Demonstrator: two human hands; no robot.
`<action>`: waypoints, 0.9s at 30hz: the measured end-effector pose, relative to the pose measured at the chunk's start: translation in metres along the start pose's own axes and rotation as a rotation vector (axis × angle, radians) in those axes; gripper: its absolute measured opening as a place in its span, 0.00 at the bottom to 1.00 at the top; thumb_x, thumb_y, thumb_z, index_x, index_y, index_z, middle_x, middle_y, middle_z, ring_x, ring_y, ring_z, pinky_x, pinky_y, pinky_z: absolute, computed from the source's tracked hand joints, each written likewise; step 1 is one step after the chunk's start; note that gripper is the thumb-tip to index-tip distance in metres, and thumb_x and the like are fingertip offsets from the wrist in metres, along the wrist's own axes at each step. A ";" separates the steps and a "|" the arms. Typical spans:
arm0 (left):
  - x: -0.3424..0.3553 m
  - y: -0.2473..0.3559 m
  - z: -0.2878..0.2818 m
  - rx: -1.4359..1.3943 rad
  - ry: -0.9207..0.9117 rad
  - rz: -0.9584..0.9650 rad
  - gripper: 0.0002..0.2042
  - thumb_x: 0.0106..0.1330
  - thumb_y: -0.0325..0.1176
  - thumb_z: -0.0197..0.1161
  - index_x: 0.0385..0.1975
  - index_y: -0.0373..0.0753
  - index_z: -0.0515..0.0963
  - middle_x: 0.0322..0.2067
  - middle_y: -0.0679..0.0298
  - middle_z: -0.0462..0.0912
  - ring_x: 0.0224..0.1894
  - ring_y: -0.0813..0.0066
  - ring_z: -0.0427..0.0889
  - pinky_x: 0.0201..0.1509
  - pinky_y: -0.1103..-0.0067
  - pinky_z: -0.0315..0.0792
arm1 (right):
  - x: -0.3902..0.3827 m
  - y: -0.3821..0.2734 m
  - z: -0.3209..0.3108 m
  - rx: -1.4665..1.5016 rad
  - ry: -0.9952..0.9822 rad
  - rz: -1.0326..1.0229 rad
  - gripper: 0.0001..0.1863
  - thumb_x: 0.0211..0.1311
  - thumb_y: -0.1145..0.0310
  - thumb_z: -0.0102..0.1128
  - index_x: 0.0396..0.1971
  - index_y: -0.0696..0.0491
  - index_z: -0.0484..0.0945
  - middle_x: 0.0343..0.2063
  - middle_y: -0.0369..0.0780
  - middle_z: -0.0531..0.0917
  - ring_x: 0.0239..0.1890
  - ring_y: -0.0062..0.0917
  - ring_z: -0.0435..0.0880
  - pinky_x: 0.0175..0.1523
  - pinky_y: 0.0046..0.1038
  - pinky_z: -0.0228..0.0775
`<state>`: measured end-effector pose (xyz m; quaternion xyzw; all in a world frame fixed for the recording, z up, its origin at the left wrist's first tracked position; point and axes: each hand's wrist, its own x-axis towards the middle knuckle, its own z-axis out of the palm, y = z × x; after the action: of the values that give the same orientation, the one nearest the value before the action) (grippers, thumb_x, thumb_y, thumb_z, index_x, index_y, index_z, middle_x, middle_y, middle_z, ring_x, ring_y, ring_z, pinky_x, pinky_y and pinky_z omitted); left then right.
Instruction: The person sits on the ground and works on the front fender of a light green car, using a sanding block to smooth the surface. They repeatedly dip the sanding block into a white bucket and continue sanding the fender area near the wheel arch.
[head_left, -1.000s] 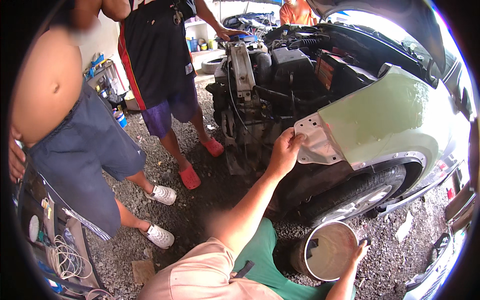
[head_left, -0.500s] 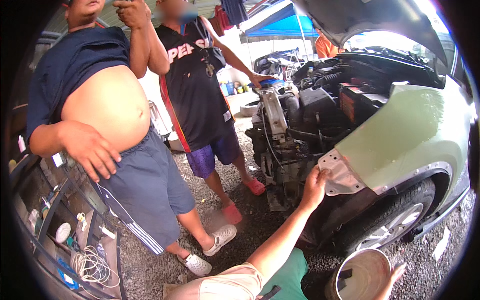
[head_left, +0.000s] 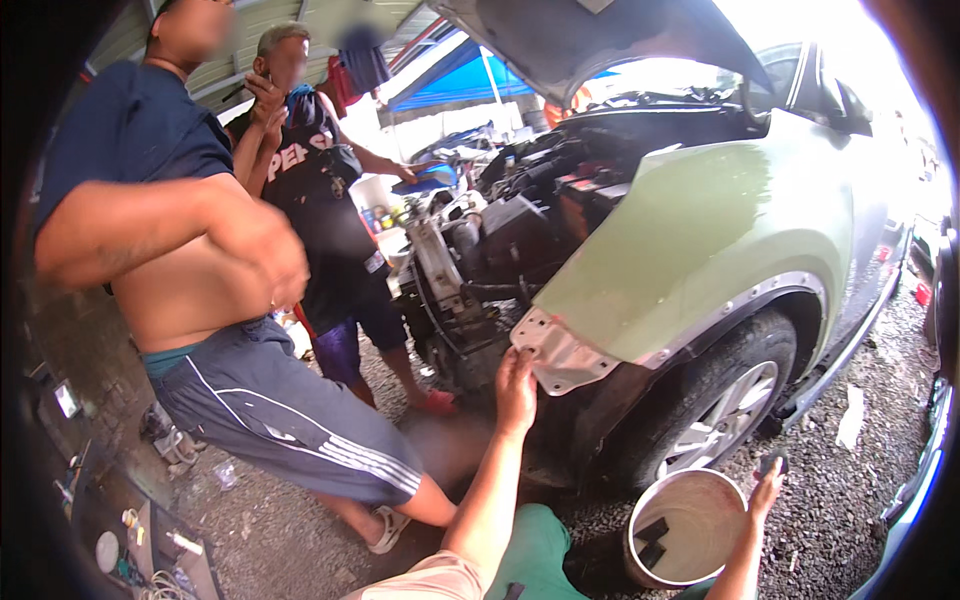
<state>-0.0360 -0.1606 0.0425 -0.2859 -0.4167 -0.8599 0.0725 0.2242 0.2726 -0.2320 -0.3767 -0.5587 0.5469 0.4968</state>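
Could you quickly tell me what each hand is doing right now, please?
Left hand: open, fingertips on the grey fender bracket.
Right hand: on the white bucket rim; grip cannot be told.

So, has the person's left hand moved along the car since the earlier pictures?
No. The left hand rests at the same grey bracket under the green fender; only the camera view shifted.

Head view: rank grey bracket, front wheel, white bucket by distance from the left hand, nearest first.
From the left hand:
1. Grey bracket, touching the fingertips, at the fender's lower front corner.
2. Front wheel, to the right, under the arch.
3. White bucket, lower right on the gravel, by the right hand.
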 end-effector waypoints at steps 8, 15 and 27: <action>0.008 -0.009 -0.009 0.046 0.119 -0.098 0.15 0.72 0.36 0.61 0.53 0.37 0.74 0.47 0.64 0.79 0.48 0.77 0.77 0.54 0.77 0.70 | -0.005 -0.001 -0.010 -0.042 -0.099 0.104 0.26 0.74 0.48 0.45 0.56 0.55 0.74 0.47 0.40 0.82 0.38 0.22 0.81 0.36 0.23 0.75; 0.005 -0.001 -0.010 0.156 0.062 0.000 0.14 0.76 0.34 0.52 0.55 0.33 0.71 0.51 0.60 0.76 0.54 0.73 0.75 0.60 0.73 0.69 | -0.061 -0.065 0.013 -0.628 -0.714 0.024 0.21 0.65 0.55 0.59 0.41 0.61 0.81 0.35 0.52 0.86 0.40 0.38 0.85 0.47 0.40 0.74; 0.009 -0.005 -0.001 0.228 0.057 -0.005 0.15 0.78 0.37 0.49 0.54 0.33 0.71 0.49 0.62 0.75 0.53 0.74 0.72 0.61 0.75 0.65 | -0.088 -0.077 0.017 -1.093 -1.043 -0.117 0.32 0.62 0.41 0.58 0.45 0.59 0.82 0.43 0.55 0.83 0.47 0.45 0.84 0.54 0.44 0.73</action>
<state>-0.0456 -0.1568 0.0439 -0.2500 -0.5102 -0.8150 0.1140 0.2368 0.1742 -0.1667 -0.2316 -0.9319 0.2725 -0.0611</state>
